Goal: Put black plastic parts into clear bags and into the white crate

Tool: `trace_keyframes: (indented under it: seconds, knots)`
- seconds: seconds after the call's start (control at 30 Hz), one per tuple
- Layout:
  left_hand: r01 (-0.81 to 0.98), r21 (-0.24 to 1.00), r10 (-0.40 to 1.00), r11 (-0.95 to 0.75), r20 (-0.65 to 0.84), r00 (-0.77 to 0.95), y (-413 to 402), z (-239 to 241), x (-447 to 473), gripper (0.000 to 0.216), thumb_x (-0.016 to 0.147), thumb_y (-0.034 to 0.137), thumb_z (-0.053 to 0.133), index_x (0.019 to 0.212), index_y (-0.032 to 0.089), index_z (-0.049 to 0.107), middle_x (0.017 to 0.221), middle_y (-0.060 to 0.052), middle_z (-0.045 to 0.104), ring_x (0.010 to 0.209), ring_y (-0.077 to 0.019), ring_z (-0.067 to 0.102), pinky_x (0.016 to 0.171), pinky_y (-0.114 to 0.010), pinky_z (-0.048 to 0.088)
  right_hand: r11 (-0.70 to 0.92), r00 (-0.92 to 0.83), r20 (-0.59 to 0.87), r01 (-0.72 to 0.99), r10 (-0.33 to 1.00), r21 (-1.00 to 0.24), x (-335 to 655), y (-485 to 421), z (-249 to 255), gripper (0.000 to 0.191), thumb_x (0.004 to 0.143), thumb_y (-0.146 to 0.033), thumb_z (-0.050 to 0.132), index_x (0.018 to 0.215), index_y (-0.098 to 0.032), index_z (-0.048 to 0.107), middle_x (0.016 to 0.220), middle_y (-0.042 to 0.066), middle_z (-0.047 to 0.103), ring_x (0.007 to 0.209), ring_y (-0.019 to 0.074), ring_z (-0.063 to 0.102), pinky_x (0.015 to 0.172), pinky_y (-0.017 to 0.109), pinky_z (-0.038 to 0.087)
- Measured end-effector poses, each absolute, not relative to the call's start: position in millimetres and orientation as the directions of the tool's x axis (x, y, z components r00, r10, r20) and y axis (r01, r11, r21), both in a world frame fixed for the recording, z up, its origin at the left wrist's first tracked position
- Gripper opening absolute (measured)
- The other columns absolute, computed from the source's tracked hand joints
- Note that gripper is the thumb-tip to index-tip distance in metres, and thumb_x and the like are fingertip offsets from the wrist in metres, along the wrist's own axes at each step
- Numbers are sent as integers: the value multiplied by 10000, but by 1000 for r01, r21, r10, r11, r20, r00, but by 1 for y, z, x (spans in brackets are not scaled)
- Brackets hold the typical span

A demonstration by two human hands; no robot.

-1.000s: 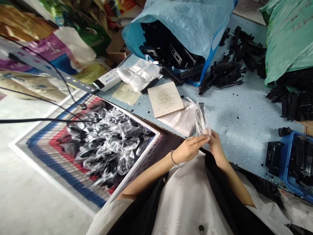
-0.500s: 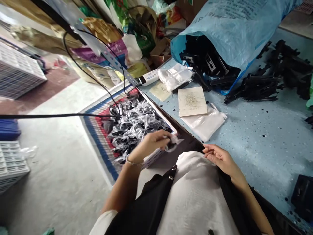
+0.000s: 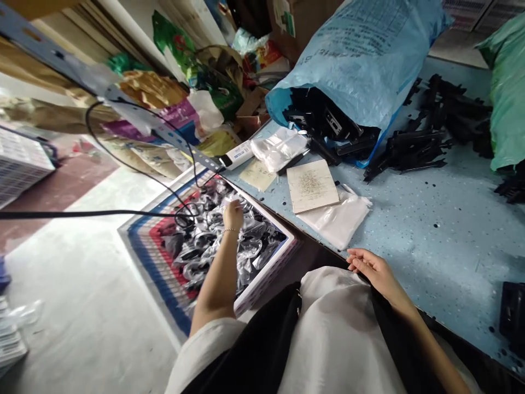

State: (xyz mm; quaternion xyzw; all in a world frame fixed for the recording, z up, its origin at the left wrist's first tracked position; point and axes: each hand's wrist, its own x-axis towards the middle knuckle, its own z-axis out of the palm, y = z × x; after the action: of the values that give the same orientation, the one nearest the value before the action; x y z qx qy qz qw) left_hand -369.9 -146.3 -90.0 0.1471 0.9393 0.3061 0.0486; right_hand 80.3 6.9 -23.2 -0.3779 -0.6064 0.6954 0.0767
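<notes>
My left hand (image 3: 233, 215) is over the far part of a white-rimmed plastic basket (image 3: 292, 241), its fingers curled down and closed. What they hold, if anything, is hidden behind the hand. Below and around it lie many black parts in clear plastic bags (image 3: 250, 246), heaped in the basket. My right hand (image 3: 371, 267) rests by the front edge of the blue table (image 3: 410, 241), fingers loosely stretched, holding nothing. Just beyond it is a stack of flat clear bags (image 3: 344, 221), partly under a square pale board (image 3: 312, 186) with a speckled middle.
A big blue plastic bag (image 3: 353, 49) spills black plastic parts (image 3: 410, 148) onto the table. A green bag (image 3: 511, 104) stands at the right. Black cable (image 3: 82, 214) crosses above the basket near a perforated metal post (image 3: 164, 134). A white box (image 3: 238, 155) lies at the table corner.
My left hand has moved away from my body and out over the basket; the bagged black part seen in it before no longer shows. My right hand stays by the table edge.
</notes>
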Motion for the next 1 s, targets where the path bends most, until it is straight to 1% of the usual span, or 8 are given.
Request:
trace_keyframes:
  seconds: [0.1, 0.23, 0.33, 0.47, 0.63, 0.8, 0.9, 1.0]
  knots:
    - [323, 625, 323, 711, 118, -939, -125, -93, -317, 280, 880, 173, 458, 1136, 136, 565, 1026, -116, 615, 920, -212, 631, 906, -404, 544, -209, -686, -411, 361, 601, -909, 82, 18, -24, 397, 936, -524, 644, 1194, -228, 704, 1013, 85, 734, 877, 223, 699, 810, 389, 578]
    - [795, 492, 768, 355, 332, -548, -83, -72, -260, 386, 941, 355, 578, 1297, 206, 584, 1319, -168, 624, 1294, -314, 562, 1078, -500, 479, 180, -735, -124, 320, 667, -930, 51, 47, -20, 346, 1012, -434, 530, 1257, -251, 690, 1185, 107, 697, 1059, 255, 685, 941, 432, 566]
    - [941, 305, 956, 148, 200, -216, -48, -58, -244, 599, 876, 405, 710, 1435, 254, 553, 1575, -179, 467, 1532, -435, 286, 1181, -652, 319, 583, -825, 92, 310, 557, -751, 14, 66, -31, 424, 1027, -365, 496, 1404, -210, 612, 1458, 155, 562, 1373, 316, 515, 1157, 513, 422]
    - [969, 211, 989, 131, 46, -144, -26, -54, -250, 627, 873, 344, 733, 1471, 296, 549, 1598, -187, 435, 1491, -483, 351, 1149, -700, 339, 809, -881, 74, 392, 467, -439, -9, 68, -64, 547, 994, -432, 577, 1475, -171, 554, 1652, 187, 331, 1552, 412, 215, 1240, 625, 218]
    - [968, 250, 994, 36, 91, -60, -27, -49, -269, 603, 930, 378, 664, 1502, 271, 506, 1586, -151, 464, 1498, -387, 388, 1202, -621, 358, 848, -878, 111, 408, 466, -338, 9, 53, -81, 570, 1014, -465, 530, 1515, -196, 502, 1665, 173, 310, 1563, 394, 180, 1230, 603, 225]
    - [947, 322, 986, -6, 158, -47, -25, -45, -278, 555, 986, 431, 562, 1495, 218, 508, 1563, -142, 498, 1491, -332, 416, 1245, -557, 350, 750, -803, 88, 504, 590, -429, 5, 76, -61, 426, 1044, -430, 462, 1350, -184, 630, 1456, 181, 539, 1366, 353, 449, 1116, 512, 390]
    - [945, 326, 985, -11, 167, -47, -25, -45, -278, 544, 998, 439, 538, 1488, 205, 512, 1564, -146, 497, 1485, -317, 430, 1256, -548, 338, 593, -649, -15, 704, 761, -390, -12, 103, -49, 520, 977, -424, 598, 1363, -76, 572, 1367, 260, 551, 1271, 403, 485, 1031, 520, 433]
    - [943, 332, 983, -16, 177, -45, -26, -47, -277, 542, 1008, 433, 520, 1497, 200, 500, 1568, -151, 490, 1477, -311, 444, 1255, -556, 339, 535, -616, -215, 775, 758, -336, -29, 119, -41, 602, 844, -473, 766, 1251, -56, 614, 1271, 270, 595, 1238, 437, 499, 1001, 512, 439]
